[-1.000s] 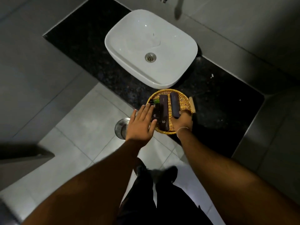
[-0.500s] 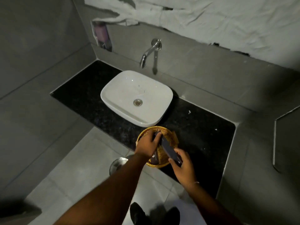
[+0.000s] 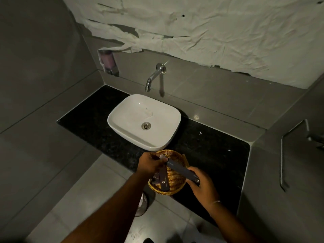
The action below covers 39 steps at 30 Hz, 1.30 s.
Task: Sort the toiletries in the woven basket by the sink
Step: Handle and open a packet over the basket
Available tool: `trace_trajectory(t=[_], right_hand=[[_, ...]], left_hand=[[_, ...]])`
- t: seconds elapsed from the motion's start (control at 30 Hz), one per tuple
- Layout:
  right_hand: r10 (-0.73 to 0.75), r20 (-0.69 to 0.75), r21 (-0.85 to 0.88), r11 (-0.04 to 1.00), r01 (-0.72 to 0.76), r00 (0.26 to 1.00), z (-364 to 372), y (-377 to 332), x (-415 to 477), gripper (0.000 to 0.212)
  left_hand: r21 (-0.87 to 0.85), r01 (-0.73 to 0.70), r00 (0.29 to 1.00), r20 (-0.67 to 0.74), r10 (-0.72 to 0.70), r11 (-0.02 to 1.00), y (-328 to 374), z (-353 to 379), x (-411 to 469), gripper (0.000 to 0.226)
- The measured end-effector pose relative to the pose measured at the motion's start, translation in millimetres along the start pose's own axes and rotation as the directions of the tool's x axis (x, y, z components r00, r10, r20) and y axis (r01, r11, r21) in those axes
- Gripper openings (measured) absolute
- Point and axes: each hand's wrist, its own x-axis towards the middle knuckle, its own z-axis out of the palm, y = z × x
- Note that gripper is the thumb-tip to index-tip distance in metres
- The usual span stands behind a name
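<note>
A round woven basket (image 3: pixel 177 179) sits at the front edge of the black counter, just in front of the white sink (image 3: pixel 129 120). My right hand (image 3: pixel 203 186) grips the near end of a long dark toiletry box (image 3: pixel 182 170), lifted slantwise above the basket. My left hand (image 3: pixel 150 163) is over the basket's left rim, its fingers closed on that box's far end. Two more dark boxes (image 3: pixel 164 179) lie in the basket's left side, partly hidden by my left hand.
A chrome tap (image 3: pixel 154 76) juts from the wall above the sink. The black counter (image 3: pixel 210 151) stretches right of the basket. A metal bin (image 3: pixel 142 204) stands on the tiled floor under the counter edge. A chrome rail (image 3: pixel 282 160) hangs on the right wall.
My head has tilted up, so wall and tap came into view. The long box that lay in the basket is now lifted, held between both hands.
</note>
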Motion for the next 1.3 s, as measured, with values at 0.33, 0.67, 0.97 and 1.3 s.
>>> trace_trajectory(t=[0.33, 0.67, 0.97, 1.3], right_hand=[[0.122, -0.037, 0.172, 0.979, -0.114, 0.992, 9, -43, 3, 0.044], [0.208, 0.026, 0.45, 0.871, -0.197, 0.978, 14, -79, 2, 0.035], [0.241, 0.654, 0.569, 0.468, -0.676, 0.717, -17, -80, 32, 0.069], [0.414, 0.556, 0.502, 0.523, -0.688, 0.72, 15, -84, 19, 0.04]], left_hand=[[-0.459, 0.057, 0.998, 0.06, -0.033, 0.887, 14, 24, -35, 0.055], [-0.18, -0.192, 0.955, 0.191, 0.226, 0.965, 27, 2, -58, 0.035], [0.488, -0.481, 0.792, 0.598, 0.122, 0.728, 47, -48, -89, 0.035], [0.875, -0.409, 0.912, 0.404, 0.074, 0.261, 98, -74, -102, 0.058]])
